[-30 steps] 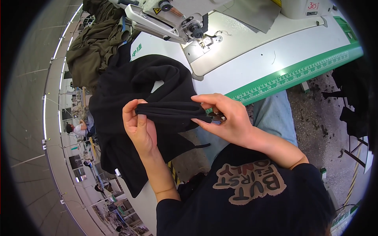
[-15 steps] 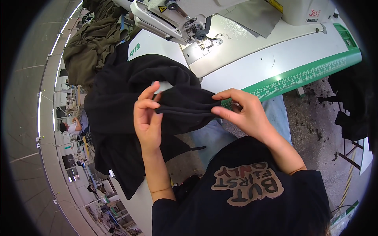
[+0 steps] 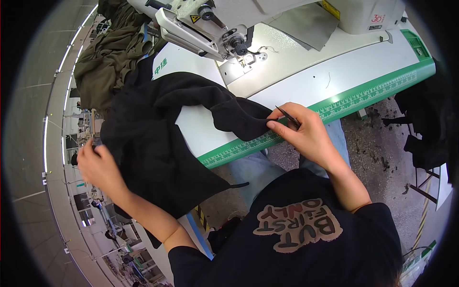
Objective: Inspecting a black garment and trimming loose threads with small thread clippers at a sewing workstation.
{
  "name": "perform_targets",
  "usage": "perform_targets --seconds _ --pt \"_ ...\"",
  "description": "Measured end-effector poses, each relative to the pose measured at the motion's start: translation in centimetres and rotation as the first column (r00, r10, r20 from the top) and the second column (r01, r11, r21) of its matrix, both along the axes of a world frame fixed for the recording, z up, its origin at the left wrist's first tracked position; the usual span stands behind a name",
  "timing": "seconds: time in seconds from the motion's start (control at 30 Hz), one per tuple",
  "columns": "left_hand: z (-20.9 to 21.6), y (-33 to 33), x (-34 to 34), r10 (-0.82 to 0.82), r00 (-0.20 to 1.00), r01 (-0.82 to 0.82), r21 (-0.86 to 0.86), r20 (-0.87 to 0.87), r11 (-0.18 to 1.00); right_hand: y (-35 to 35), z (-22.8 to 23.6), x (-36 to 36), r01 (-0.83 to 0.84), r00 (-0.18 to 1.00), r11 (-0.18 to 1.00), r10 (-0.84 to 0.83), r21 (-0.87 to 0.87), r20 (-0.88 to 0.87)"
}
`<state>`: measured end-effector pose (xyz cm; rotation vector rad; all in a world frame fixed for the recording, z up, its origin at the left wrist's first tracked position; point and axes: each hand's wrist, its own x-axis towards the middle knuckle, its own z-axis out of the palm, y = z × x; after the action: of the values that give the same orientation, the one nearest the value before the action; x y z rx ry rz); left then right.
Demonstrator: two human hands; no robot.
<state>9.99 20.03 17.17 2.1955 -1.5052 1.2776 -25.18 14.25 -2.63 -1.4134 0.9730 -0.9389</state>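
Observation:
A black fabric garment is spread over the left part of the sewing table and hangs off its front edge. My right hand is closed, pinching one end of the garment between thumb and forefinger above the green ruler edge. A slim dark pointed tool also sits in that hand; its exact kind is partly hidden by the fingers. My left hand is at the garment's far left side, fingers bent and blurred by motion, so whether it grips the cloth cannot be made out.
A white sewing machine with a lit needle area stands behind the garment. A green ruler strip borders the tabletop. Olive garments are heaped at the back left; black cloth hangs at the right. A grey sheet lies by the machine.
My left hand has moved from the cloth near my right hand out to the far left. The garment has shifted, uncovering white tabletop and more of the ruler. My right hand keeps its pinch.

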Motion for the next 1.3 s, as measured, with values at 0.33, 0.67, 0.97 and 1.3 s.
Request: perform_targets --seconds 0.33,0.67,0.97,1.3 --pt "-6.3 -6.2 -14.6 -0.568 0.339 0.940 0.242 -0.750 0.241 -0.1 0.7 -1.4 -0.069 0.997 0.998 0.068 0.005 0.022" --pt "-6.8 -7.7 -13.2 -0.219 0.294 0.955 0.273 -0.931 0.118 -0.6 -0.1 -2.1 0.001 0.977 0.997 0.015 -0.075 0.215" --pt "-7.2 -8.3 -13.4 -0.281 0.140 0.990 0.143 -0.949 0.013 0.4 1.4 0.3 0.069 0.989 0.927 -0.016 -0.368 0.147" --pt "-9.4 -6.3 -10.0 -0.005 -0.144 0.939 -0.138 -0.990 0.316 -1.3 1.1 -1.8 -0.260 0.935 0.957 0.217 0.125 0.282"
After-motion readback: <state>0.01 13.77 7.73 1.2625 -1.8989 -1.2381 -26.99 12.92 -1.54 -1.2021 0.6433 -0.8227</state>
